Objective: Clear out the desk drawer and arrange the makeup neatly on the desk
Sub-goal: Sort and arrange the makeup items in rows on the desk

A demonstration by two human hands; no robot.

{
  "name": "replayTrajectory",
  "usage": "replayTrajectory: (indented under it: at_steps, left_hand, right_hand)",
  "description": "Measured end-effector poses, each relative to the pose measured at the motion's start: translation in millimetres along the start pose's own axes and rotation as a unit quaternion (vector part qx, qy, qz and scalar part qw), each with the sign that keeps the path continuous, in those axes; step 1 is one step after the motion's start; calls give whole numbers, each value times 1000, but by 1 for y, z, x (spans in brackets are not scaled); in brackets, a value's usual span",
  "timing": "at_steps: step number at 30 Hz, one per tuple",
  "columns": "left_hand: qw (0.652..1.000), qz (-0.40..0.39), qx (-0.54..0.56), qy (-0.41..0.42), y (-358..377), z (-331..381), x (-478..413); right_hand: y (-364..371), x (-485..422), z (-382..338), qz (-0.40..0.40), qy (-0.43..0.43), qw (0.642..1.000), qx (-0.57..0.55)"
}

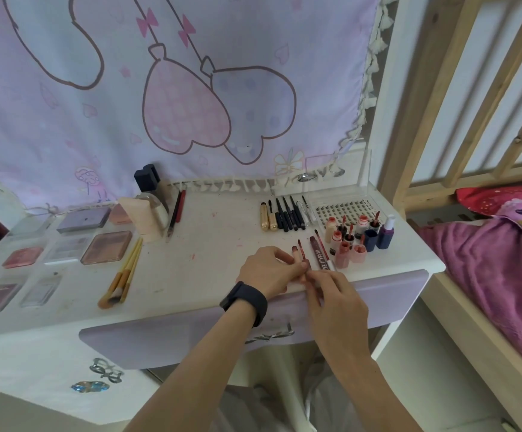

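Fingers (289,260) curled | left hand (269,271), right hand (336,296) both pinch lip pencil (305,262) | desk (216,244) front edge

A: Left hand (269,271)?
B: Forearm lay from 6 o'clock toward 1 o'clock. Back of hand up, fingers curled, thumb and fingertips pinched a slim reddish stick (305,265).
A: Right hand (337,304)?
B: Sat at 4 o'clock of the left. Forearm angled toward 11 o'clock, back of hand up, fingers bent, tips pinched the same stick lower down.
A: Hands touching?
B: Fingertips met at the stick. Wrists were apart, both arms bare.
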State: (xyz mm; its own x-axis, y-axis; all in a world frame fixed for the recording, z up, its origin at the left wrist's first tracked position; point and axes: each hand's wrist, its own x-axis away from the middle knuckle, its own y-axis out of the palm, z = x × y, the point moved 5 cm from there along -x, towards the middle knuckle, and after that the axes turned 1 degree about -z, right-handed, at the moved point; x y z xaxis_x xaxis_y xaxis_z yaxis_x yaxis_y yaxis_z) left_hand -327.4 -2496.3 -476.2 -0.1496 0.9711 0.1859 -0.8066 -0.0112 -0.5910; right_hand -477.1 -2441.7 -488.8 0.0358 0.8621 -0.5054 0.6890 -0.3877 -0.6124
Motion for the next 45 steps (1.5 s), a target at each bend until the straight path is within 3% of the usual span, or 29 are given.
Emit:
replayTrajectory:
  at_steps: [12,18,22,25,29,34,45]
  left_hand:
    - [1000,-6,-7,9,-9,7,9]
    - [997,51,-52,33,-52,-5,25]
    - [981,122,-146,45,-89,-19,25]
    - [961,149,-231,35,-114,-33,13]
    - [941,173,-290,37,-137,-50,-10]
    - [928,130,-346,32,-145,-56,-46]
    - [889,127,-436,-63,-146,-64,-100]
  right_hand:
    - [-12,0,-9,16,-14,1000,4]
    - [-21,0,-27,20,-92,996,5]
    - [1,-5,-53,-55,-185,981,-15]
    - [30,-18,-72,-106,-224,968,41]
    - [81,-42,-87,-234,-197,947,100]
    - [124,-52,-85,-344,-203,906,140]
    - [129,-47,-83,-333,-223,904,149]
